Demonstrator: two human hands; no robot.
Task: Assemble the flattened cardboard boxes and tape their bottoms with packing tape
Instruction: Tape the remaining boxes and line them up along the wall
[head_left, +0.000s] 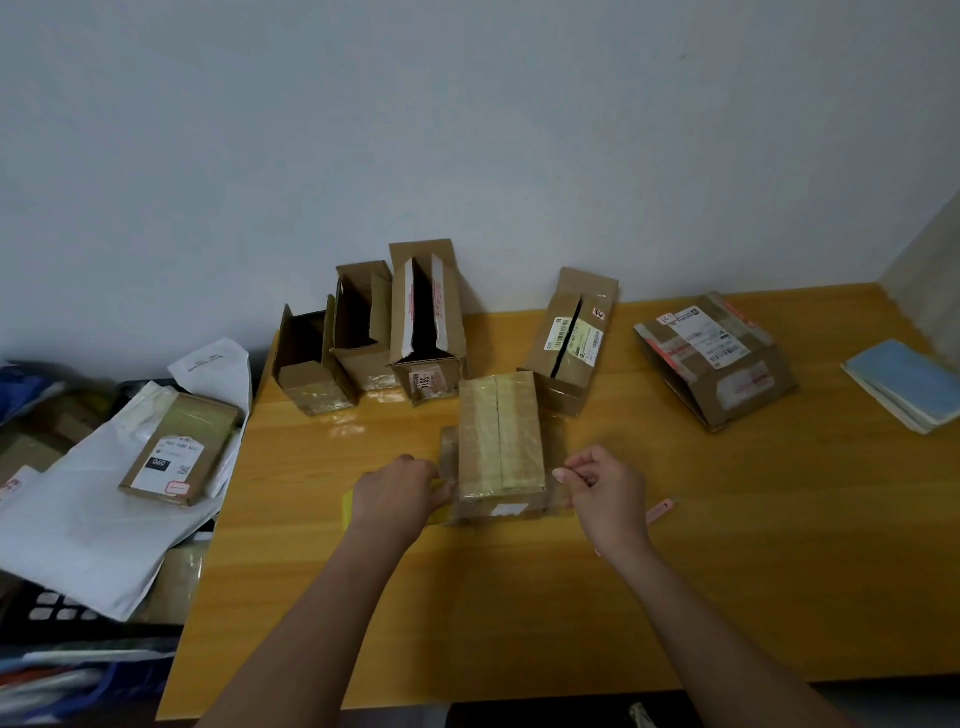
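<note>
A small cardboard box (497, 441) lies on the wooden table (727, 571) with its flaps closed and glossy tape over the seam. A strip of clear packing tape (509, 508) stretches across its near end. My left hand (400, 493) grips a yellow tape roll (347, 506) at the box's left side; the roll is mostly hidden under the hand. My right hand (597, 483) pinches the tape's free end beside the box's right edge.
Three open assembled boxes (363, 338) stand at the back, with another box (571, 338) and a labelled, partly flattened one (714, 358) to the right. A pink cutter (660, 509) lies near my right wrist. A blue notebook (904, 384) is far right. White mailers and a box (179, 452) are piled left of the table.
</note>
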